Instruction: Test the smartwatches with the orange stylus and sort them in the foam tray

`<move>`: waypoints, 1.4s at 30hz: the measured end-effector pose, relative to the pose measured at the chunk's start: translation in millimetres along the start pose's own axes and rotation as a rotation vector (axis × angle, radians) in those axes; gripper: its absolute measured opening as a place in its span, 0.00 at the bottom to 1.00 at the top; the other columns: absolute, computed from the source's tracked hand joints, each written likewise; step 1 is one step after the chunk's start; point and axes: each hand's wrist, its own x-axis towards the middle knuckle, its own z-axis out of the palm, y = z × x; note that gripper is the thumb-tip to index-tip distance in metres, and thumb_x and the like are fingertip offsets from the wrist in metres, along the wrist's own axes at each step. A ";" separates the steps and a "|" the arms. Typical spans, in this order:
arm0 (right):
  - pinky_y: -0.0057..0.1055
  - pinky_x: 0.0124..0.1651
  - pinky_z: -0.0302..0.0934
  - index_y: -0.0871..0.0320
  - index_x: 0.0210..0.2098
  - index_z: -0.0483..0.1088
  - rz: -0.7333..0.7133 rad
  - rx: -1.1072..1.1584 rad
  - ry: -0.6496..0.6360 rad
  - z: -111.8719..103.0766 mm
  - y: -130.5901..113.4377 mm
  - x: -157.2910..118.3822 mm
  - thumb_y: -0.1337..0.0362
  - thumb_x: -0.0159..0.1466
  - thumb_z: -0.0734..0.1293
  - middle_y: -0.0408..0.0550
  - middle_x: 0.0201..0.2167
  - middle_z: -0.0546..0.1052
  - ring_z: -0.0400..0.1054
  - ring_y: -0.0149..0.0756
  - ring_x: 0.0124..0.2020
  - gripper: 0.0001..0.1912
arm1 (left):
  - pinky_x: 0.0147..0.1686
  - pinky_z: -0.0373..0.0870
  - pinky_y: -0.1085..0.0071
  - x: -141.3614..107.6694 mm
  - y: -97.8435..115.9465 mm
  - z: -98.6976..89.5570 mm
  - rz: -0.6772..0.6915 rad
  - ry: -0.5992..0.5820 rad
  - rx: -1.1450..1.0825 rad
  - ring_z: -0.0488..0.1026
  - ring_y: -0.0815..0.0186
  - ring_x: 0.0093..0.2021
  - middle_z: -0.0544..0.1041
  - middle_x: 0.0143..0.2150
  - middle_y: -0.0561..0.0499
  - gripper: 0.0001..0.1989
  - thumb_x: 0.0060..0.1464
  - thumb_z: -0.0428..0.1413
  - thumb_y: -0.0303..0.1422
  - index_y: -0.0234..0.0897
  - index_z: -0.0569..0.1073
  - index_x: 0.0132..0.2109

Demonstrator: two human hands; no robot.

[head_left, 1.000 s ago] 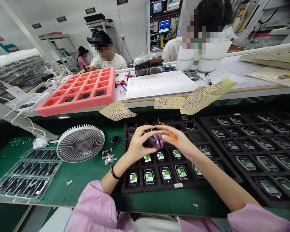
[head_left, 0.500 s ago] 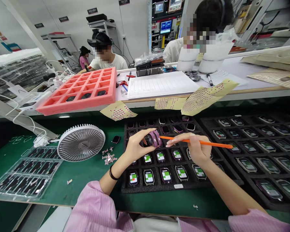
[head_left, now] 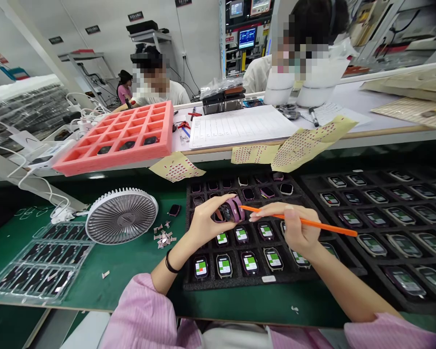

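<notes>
Between thumb and fingers, my left hand (head_left: 208, 219) grips a purple smartwatch case (head_left: 235, 209) on edge, its side facing right. My right hand (head_left: 301, 227) is closed around a long orange stick (head_left: 329, 227), held like a pen. The stick's thin left tip meets or nearly meets the side of the case; I cannot tell which. Both hands are above a black foam tray (head_left: 236, 285) with rows of watch cases, several showing lit green-and-white screens, such as one watch (head_left: 249, 262). The fingers cover part of the held case and some tray slots.
A second foam tray (head_left: 370, 274) of watches lies right. On the left are a white fan (head_left: 121, 218), small loose pieces (head_left: 163, 238), a lone watch (head_left: 175, 210) and a clear plastic tray (head_left: 32, 264). Above, a shelf carries a pink foam tray (head_left: 112, 162) and paper sheets (head_left: 241, 127). Co-workers sit beyond.
The orange stick has tilted slightly, its far end now lower and further right. The right hand has shifted a little with it. The left hand still grips the purple case in nearly the same place.
</notes>
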 end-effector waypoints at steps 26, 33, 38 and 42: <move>0.43 0.48 0.72 0.53 0.28 0.59 0.368 0.167 0.091 21.0 15.9 2.1 0.57 0.64 0.66 0.50 0.43 0.81 0.77 0.42 0.44 0.14 | 0.38 0.76 0.66 0.4 -2.9 3.5 -0.056 -0.014 0.238 0.72 0.57 0.49 0.75 0.50 0.44 0.23 0.46 0.64 0.31 0.39 0.73 0.51; 0.38 0.41 0.74 0.53 0.27 0.53 0.630 0.396 -0.040 34.5 30.6 3.0 0.57 0.54 0.74 0.54 0.48 0.78 0.77 0.42 0.42 0.23 | 0.38 0.78 0.68 -1.0 -0.6 8.6 -0.100 -0.002 0.076 0.73 0.61 0.47 0.73 0.50 0.44 0.23 0.49 0.63 0.31 0.38 0.71 0.53; 0.37 0.43 0.72 0.54 0.25 0.52 0.704 0.464 0.015 26.3 32.7 6.7 0.56 0.50 0.76 0.49 0.43 0.78 0.77 0.39 0.38 0.26 | 0.27 0.76 0.77 1.4 3.4 5.3 -0.167 -0.008 -0.154 0.74 0.64 0.43 0.72 0.51 0.42 0.26 0.48 0.65 0.34 0.38 0.69 0.54; 0.36 0.41 0.71 0.54 0.25 0.52 0.714 0.487 0.016 25.3 29.4 8.0 0.57 0.50 0.77 0.48 0.42 0.78 0.76 0.38 0.37 0.26 | 0.28 0.77 0.78 2.0 4.4 4.5 -0.160 0.002 -0.183 0.74 0.65 0.43 0.73 0.51 0.42 0.24 0.48 0.65 0.34 0.37 0.71 0.53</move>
